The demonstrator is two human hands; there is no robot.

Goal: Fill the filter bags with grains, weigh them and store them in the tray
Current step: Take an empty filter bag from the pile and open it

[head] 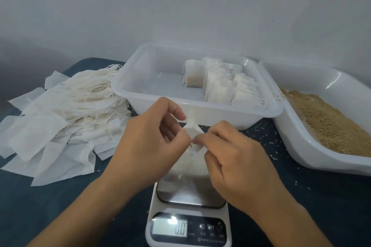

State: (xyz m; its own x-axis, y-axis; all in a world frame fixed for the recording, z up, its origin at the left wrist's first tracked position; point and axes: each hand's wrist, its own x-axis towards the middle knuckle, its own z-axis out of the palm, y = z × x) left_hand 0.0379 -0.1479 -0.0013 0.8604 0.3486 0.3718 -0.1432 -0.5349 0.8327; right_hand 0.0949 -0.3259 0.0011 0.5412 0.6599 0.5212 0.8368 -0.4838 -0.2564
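Both hands, the left hand point(148, 136) and the right hand point(232, 158), pinch a small white papery filter bag point(193, 134) with curled fingers, above the steel-topped white digital scale point(188, 224) reading 0.0. Behind stands a translucent plastic tray point(140, 90) of filled bags point(220, 84); limp empty bags point(60, 118) lie left and a tub of tan grains point(329, 124) right, on the dark blue desk point(60, 206)

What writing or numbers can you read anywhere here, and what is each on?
"0.0": on the lit display of the white digital kitchen scale.
Small symbols and characters beside and below that display, on the scale's dark control panel: too small and blurred to read.
No other text visible.
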